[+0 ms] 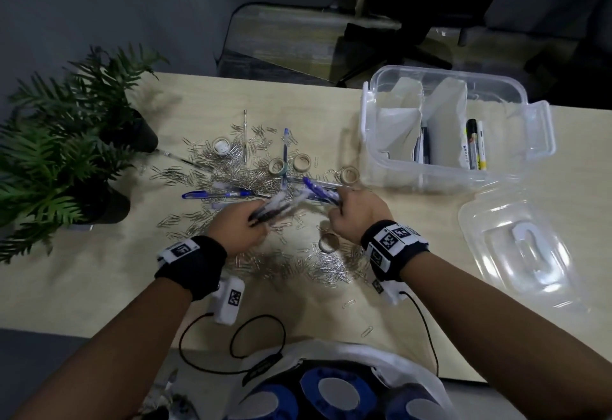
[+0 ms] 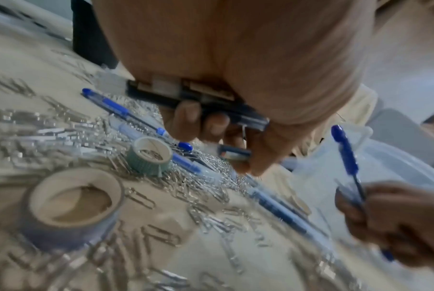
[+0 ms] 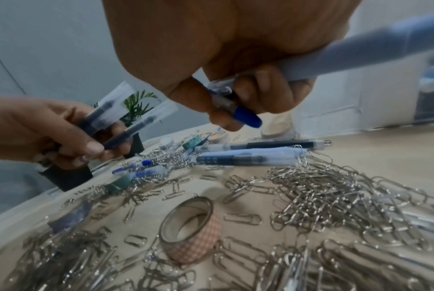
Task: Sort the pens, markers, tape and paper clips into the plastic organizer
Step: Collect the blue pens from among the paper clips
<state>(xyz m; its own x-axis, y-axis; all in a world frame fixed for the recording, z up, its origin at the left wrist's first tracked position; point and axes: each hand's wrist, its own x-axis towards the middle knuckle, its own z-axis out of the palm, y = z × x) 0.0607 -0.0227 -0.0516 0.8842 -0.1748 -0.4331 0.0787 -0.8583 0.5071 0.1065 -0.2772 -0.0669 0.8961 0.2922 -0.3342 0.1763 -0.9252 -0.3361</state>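
Note:
My left hand (image 1: 246,225) grips a bundle of dark-barrelled pens (image 1: 276,208) just above the paper clips (image 1: 231,171) heaped mid-table. In the left wrist view its fingers (image 2: 185,118) curl round those pens (image 2: 198,98). My right hand (image 1: 351,216) holds several blue pens (image 1: 323,190), one with a blue cap (image 3: 246,116) showing between thumb and fingers. The clear plastic organizer (image 1: 371,141) stands at the back right with markers (image 1: 473,144) in its right compartment and pens (image 1: 423,149) in the middle one. Tape rolls (image 1: 276,166) and a blue pen (image 1: 217,195) lie among the clips.
The organizer's clear lid (image 1: 516,247) lies on the table at the right. Two potted plants (image 1: 66,161) stand at the left edge. A checkered tape roll (image 3: 193,230) and more pens (image 3: 248,157) lie below my right hand. Black cables (image 1: 258,336) trail near the front edge.

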